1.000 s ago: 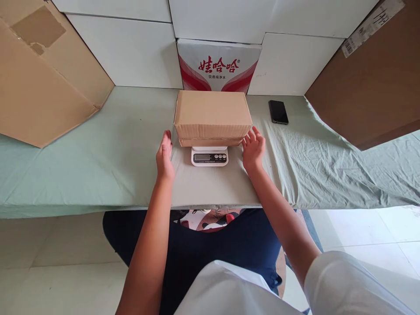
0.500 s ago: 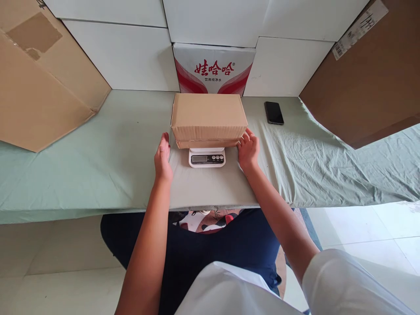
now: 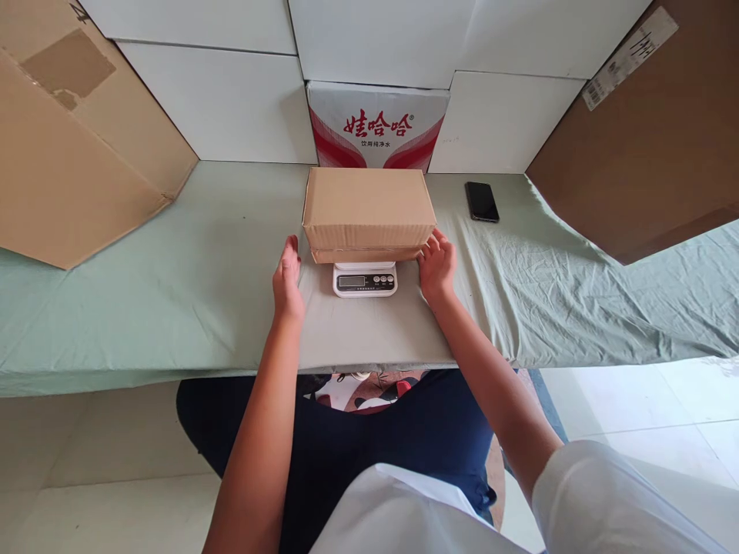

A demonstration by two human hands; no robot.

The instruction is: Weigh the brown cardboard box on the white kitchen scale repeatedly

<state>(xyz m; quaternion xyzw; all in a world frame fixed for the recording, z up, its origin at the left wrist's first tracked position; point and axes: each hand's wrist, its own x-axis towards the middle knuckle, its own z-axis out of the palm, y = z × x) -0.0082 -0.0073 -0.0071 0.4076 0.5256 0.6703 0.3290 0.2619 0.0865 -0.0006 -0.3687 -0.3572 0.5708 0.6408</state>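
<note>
A closed brown cardboard box (image 3: 369,198) rests on a white digital kitchen scale (image 3: 365,292). Only the scale's front shows, with a dark display and several round buttons; the box hides the rest. My left hand (image 3: 287,278) stands on edge just left of the box, palm facing it, fingers stretched out and apart from the cardboard. At the box's front right corner is my right hand (image 3: 437,267), its fingers loosely curved and spread, with the fingertips at or just beside the cardboard. Whether they touch it I cannot tell.
A black phone (image 3: 481,201) lies on the green cloth (image 3: 231,308) covering the table. Behind the box stands a white and red carton (image 3: 378,104) among white panels (image 3: 231,100). Large cardboard sheets (image 3: 86,169) flank the left, and a brown carton side (image 3: 652,154) the right.
The whole view has shifted down slightly. Both hands, the box and the scale keep their places relative to each other.
</note>
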